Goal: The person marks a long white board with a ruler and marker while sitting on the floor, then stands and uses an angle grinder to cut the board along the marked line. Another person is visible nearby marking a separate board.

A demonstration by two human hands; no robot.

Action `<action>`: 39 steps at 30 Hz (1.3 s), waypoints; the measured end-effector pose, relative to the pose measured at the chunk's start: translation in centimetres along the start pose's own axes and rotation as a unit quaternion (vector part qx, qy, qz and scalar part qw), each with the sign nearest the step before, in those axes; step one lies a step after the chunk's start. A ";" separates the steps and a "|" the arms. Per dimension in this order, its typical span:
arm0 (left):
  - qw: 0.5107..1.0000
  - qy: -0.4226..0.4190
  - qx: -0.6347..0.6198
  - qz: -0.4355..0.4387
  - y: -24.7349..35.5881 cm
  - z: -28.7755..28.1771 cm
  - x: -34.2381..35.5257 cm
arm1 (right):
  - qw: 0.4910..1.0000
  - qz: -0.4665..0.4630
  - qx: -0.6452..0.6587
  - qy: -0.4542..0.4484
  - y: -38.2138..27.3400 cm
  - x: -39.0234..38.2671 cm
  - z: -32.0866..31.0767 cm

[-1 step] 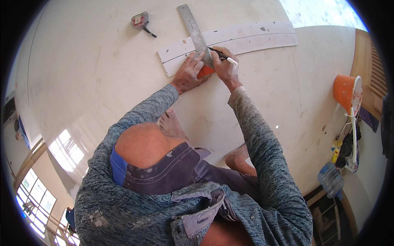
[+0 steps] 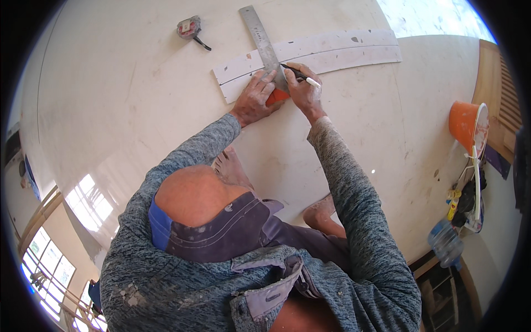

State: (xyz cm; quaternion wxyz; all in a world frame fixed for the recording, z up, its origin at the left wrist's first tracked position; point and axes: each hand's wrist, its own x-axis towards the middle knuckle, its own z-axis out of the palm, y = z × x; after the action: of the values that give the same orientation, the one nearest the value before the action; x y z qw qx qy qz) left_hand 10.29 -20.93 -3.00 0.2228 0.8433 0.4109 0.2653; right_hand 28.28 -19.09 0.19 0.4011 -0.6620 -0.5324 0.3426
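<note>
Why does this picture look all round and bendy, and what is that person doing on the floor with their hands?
The picture comes from a small camera worn on the person's head, looking down. Its wide lens bends straight lines near the edges, so all looks round. You see their own arms reaching forward. The left hand presses a metal square ruler with an orange handle onto a long white strip lying on the pale floor. The right hand holds a pen against the ruler's edge. A tape measure lies farther away on the floor. At the right stand an orange bucket and a plastic bottle.
</note>
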 end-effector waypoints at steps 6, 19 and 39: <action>1.000 -0.002 0.005 0.006 -0.2 -0.1 0.4 | 1.000 0.011 0.019 -0.009 -0.2 0.6 0.2; 1.000 -0.001 -0.001 0.002 -0.6 0.1 0.1 | 0.996 0.015 -0.066 -0.060 -0.5 0.5 -1.4; 1.000 -0.011 0.012 0.008 -0.9 0.4 0.1 | 0.991 0.017 -0.103 -0.087 -0.4 -0.9 -3.1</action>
State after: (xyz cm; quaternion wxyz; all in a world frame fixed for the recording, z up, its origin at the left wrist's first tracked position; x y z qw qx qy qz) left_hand 10.09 -20.39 -3.80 0.2151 0.8520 0.4046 0.2533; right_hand 30.71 -20.44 1.92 0.2773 -0.6763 -0.5863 0.3493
